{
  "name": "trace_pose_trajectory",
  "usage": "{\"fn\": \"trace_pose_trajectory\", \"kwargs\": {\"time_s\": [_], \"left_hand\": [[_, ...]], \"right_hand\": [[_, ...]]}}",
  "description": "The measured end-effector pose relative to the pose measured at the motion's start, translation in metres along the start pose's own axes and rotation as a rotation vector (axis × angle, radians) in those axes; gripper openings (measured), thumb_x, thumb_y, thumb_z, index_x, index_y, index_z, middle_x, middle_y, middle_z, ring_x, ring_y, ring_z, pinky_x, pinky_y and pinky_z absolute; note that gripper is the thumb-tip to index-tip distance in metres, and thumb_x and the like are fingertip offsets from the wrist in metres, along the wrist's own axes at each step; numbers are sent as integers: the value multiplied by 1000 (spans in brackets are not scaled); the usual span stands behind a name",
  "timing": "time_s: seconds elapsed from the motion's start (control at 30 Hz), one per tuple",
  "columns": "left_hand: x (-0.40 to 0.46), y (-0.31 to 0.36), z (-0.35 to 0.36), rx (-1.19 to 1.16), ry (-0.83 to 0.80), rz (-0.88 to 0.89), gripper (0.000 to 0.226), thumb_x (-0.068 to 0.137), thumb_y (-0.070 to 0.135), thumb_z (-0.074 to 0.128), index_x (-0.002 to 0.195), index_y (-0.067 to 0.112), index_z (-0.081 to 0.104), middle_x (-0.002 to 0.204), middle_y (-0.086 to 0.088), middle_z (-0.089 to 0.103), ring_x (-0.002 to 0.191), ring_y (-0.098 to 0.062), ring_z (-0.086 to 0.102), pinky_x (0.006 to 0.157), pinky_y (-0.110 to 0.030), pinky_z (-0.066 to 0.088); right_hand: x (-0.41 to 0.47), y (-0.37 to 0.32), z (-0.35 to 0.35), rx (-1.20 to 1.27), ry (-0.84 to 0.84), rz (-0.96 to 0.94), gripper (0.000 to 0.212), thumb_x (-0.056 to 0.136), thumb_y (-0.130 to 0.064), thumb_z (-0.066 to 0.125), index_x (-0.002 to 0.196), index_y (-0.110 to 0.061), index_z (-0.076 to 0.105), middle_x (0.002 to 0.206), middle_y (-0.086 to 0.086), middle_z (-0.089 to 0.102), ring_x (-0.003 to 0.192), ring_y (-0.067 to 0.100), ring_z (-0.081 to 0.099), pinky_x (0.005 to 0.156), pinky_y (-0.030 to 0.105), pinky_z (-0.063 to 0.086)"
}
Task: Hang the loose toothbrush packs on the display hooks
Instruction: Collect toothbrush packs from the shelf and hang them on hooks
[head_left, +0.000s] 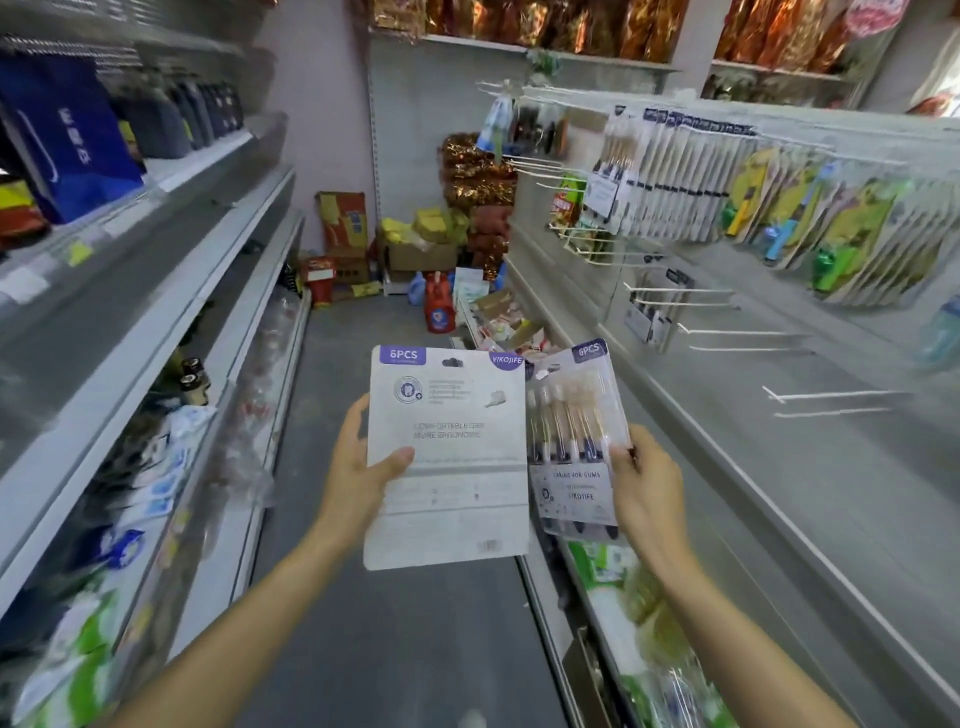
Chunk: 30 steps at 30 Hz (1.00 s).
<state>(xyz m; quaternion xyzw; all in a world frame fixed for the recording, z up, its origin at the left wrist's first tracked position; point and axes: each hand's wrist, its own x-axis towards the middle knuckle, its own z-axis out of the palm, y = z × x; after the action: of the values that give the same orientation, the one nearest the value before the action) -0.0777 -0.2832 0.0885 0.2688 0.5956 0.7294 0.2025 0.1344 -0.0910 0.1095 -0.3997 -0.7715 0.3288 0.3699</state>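
Packs (447, 457) mid-aisle (bare hooks (831, 397) right)

To my right, the bare display hooks (737, 332) jut from the panel with open air around their tips, below the row of hung toothbrush packs (670, 176). That row is packed tight. Left of the hooks the aisle floor (363, 364) lies open up to the piled boxes (415, 249) at the far end
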Motion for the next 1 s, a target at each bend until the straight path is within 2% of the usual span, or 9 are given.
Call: {"fn": "trace_pose_trajectory", "kwargs": {"time_s": [0.07, 0.13, 0.27, 0.4, 0.5, 0.57, 0.73, 0.87, 1.0], "left_hand": [[30, -9, -6, -1, 28, 2, 68, 79, 3, 75, 137, 26, 47, 123, 2, 71, 110, -23, 70, 88, -44, 59], [64, -18, -9, -8, 46, 9, 70, 76, 7, 75, 139, 20, 47, 124, 2, 71, 111, -21, 70, 84, -37, 61], [136, -36, -3, -38, 61, 6, 64, 86, -10, 68, 141, 13, 44, 115, 5, 75, 104, -18, 72, 75, -27, 59], [209, -50, 1, -38, 104, -28, 58, 85, -9, 69, 133, 17, 51, 117, -8, 74, 103, -27, 73, 79, -37, 62], [256, -62, 1, -41, 139, -40, 45, 87, -12, 63, 126, 11, 58, 118, -13, 74, 103, -29, 73, 86, -42, 61], [284, -68, 1, -50, 138, -61, 41, 88, -13, 61, 124, 7, 61, 118, -14, 73, 103, -30, 72, 88, -43, 60], [347, -82, 6, -66, 101, -115, 37, 88, -13, 60, 122, 4, 62, 117, -15, 73, 105, -36, 71, 87, -45, 60], [403, -99, 6, -83, 89, -152, 36, 87, -13, 61, 122, -4, 61, 117, -20, 72, 105, -39, 70, 87, -47, 60], [468, -118, 5, -96, 21, -164, 36, 88, -13, 59, 122, -5, 60, 117, -21, 72, 103, -38, 72, 85, -45, 61]], "right_hand": [[30, 10, 15, 46, -15, -18, 18, 103, -10, 47, 103, -16, 65, 82, -4, 67, 77, 22, 62, 68, 38, 46], [65, 22, 35, 120, -27, -16, 18, 103, -12, 49, 106, -16, 66, 87, -2, 70, 80, 21, 65, 70, 39, 48], [143, 43, 78, 203, -51, -2, 17, 102, -11, 51, 104, -17, 67, 87, -1, 70, 77, 20, 64, 65, 31, 47], [210, 47, 114, 252, -47, -46, 23, 104, -23, 52, 84, -27, 61, 79, -6, 65, 71, 11, 56, 63, 33, 42], [255, 43, 132, 280, -66, -51, 27, 104, -23, 53, 77, -28, 58, 69, -16, 62, 59, -3, 49, 57, 24, 37], [283, 46, 144, 300, -77, -36, 23, 103, -25, 53, 83, -27, 63, 73, -17, 66, 61, -3, 53, 58, 25, 40], [347, 61, 176, 287, -64, -8, 21, 102, -35, 53, 94, -24, 69, 85, -4, 73, 79, 20, 68, 67, 38, 50], [388, 63, 198, 278, -49, 9, 22, 103, -29, 54, 92, -20, 70, 83, -2, 74, 75, 15, 68, 61, 28, 47], [425, 73, 228, 259, -21, 70, 21, 102, -25, 54, 95, -20, 73, 84, -8, 76, 75, 5, 70, 63, 28, 48]]}}
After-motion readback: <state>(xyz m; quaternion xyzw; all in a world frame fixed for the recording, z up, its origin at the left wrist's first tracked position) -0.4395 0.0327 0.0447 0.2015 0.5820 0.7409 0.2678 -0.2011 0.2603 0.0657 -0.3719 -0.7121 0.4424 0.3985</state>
